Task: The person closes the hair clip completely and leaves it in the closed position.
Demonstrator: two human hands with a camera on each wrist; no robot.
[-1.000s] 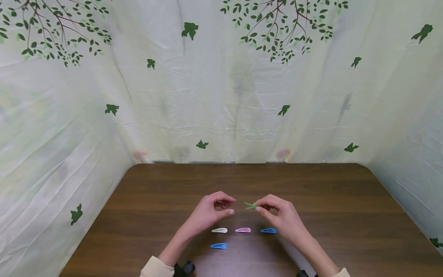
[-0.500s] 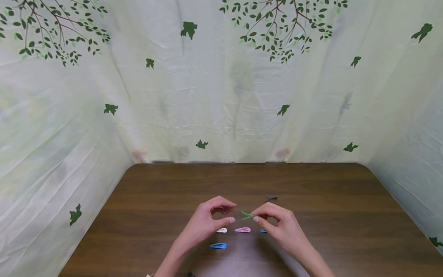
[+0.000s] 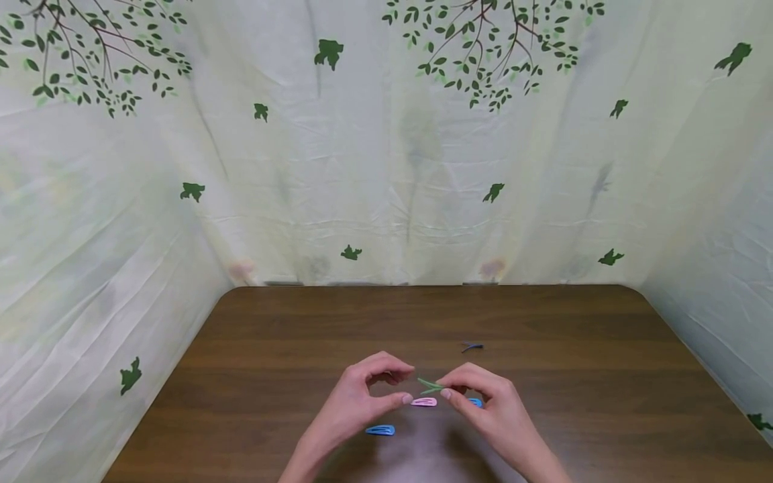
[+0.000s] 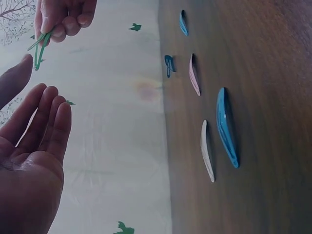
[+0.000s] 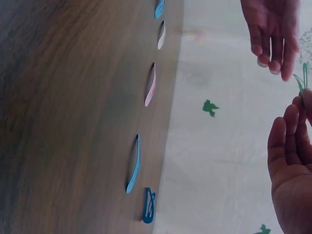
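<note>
Between thumb and fingertips, my right hand (image 3: 495, 409) pinches a green snap hair clip (image 3: 430, 386) by one end. Its two arms are spread apart and point toward my left hand (image 3: 365, 399). That hand holds nothing; its thumb and fingers are parted, fingertips a short way from the clip. In the left wrist view the green clip (image 4: 40, 51) hangs from the right fingers, near the left thumb. A pink clip (image 3: 424, 402) lies below the hands. A blue clip (image 3: 476, 402) is partly covered by the right hand, and another blue clip (image 3: 380, 430) lies nearer me.
A dark blue clip (image 3: 473, 346), its arms apart, lies farther back on the brown wooden table (image 3: 290, 329). The white clip (image 4: 207, 151) shows in the wrist views, but the left hand hides it from the head camera. Pale leaf-patterned cloth (image 3: 374, 147) hangs behind the table.
Both hands, with the green clip, have shifted toward me. The dark blue clip at the back has come into view from behind the right hand, while the left hand now covers the white one.
</note>
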